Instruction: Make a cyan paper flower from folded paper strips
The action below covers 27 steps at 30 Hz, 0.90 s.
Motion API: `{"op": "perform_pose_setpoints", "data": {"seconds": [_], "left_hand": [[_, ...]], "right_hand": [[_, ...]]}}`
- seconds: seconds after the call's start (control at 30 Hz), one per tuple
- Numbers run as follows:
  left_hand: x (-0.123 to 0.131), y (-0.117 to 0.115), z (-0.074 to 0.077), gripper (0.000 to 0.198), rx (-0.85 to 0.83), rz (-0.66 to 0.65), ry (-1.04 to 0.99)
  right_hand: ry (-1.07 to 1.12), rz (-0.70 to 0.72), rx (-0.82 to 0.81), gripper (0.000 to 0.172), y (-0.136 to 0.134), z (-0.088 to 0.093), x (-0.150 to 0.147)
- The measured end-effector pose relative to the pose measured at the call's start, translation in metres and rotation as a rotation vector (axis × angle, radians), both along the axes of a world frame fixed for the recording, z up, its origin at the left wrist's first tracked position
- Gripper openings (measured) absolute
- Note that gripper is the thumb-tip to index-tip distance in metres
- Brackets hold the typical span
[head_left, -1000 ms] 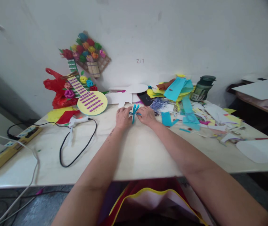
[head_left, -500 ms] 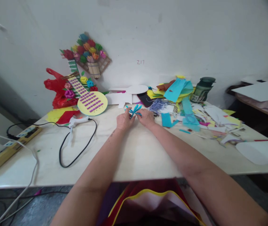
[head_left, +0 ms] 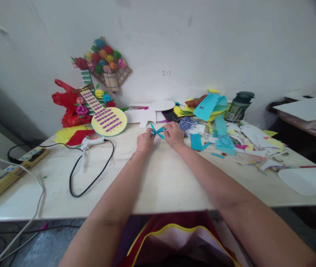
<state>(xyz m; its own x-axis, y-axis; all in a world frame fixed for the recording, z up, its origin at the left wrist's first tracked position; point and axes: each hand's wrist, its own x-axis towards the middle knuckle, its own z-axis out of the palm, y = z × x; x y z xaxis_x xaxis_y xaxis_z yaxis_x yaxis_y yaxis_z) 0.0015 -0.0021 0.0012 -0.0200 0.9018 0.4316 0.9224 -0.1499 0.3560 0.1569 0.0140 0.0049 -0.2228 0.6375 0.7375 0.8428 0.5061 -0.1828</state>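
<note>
Between my two hands, just above the middle of the table, is a blue paper flower (head_left: 158, 131) with several narrow petals spreading from its centre. My left hand (head_left: 145, 141) is closed on its left side, the fingertips pinching near the petals' meeting point. On the right side, my right hand (head_left: 174, 135) pinches the tip of a petal between thumb and fingers. The fingers partly hide the flower's centre.
A white glue gun (head_left: 93, 142) with a looped black cord lies at left, near a power strip (head_left: 19, 170). A yellow paper guitar (head_left: 109, 121) leans behind it. Paper scraps (head_left: 224, 139) and a dark bottle (head_left: 240, 106) stand at right.
The blue flower has turned and its petals now point differently. My right hand has shifted slightly up, gripping a petal on the right; my left hand has barely moved.
</note>
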Motion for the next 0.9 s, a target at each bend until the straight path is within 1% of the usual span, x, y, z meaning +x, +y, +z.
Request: {"op": "perform_pose_setpoints", "data": {"seconds": [0.13, 0.27, 0.47, 0.7, 0.9], "left_hand": [[0.0000, -0.0001, 0.0007, 0.026, -0.006, -0.010, 0.031], [0.0004, -0.0017, 0.0026, 0.028, -0.015, -0.040, 0.065], [0.0008, -0.0029, 0.0036, 0.028, -0.038, -0.054, 0.141], [0.0036, -0.0042, 0.0045, 0.029, -0.067, -0.061, 0.191], [0.0050, -0.0075, 0.0065, 0.029, -0.062, -0.092, 0.164]], "right_hand": [[-0.042, 0.020, 0.021, 0.026, 0.0054, 0.0025, 0.0084], [-0.113, 0.066, -0.017, 0.025, 0.0087, 0.0012, 0.0108], [-0.162, 0.091, -0.106, 0.022, 0.0087, -0.0008, 0.0069], [-0.220, 0.034, -0.226, 0.027, 0.0062, 0.0003, 0.0039], [-0.230, -0.002, -0.272, 0.029, 0.0045, -0.0002, 0.0013]]}}
